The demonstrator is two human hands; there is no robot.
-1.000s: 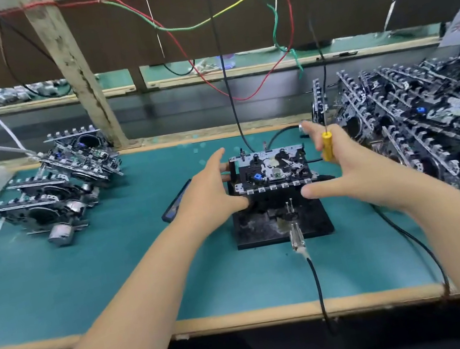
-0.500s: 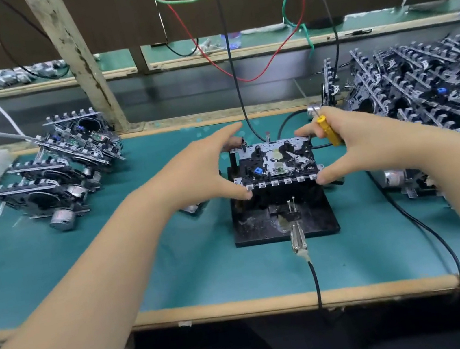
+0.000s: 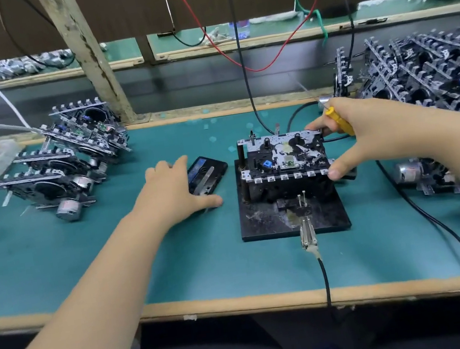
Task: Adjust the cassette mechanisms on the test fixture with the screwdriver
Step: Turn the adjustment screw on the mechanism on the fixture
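Note:
A cassette mechanism (image 3: 283,156) sits on the black test fixture (image 3: 264,223) at the middle of the green mat. My right hand (image 3: 368,133) spans the mechanism's right side, with the thumb on its front corner and a fingertip on its back edge. That same hand holds the yellow-handled screwdriver (image 3: 341,122), whose metal tip points up and away. My left hand (image 3: 170,190) lies with spread fingers at the left edge of a black cassette tape (image 3: 210,173), just left of the fixture, its thumb along the tape's near edge.
Several mechanisms (image 3: 69,164) stand at the left and a large pile (image 3: 433,70) fills the right. A metal clip on a black cable (image 3: 307,234) runs off the fixture's front. Wires hang above. A wooden post (image 3: 86,52) leans at the back left.
My left hand has left the mechanism's left side and moved left onto the cassette tape. My right hand stays on the mechanism with the screwdriver.

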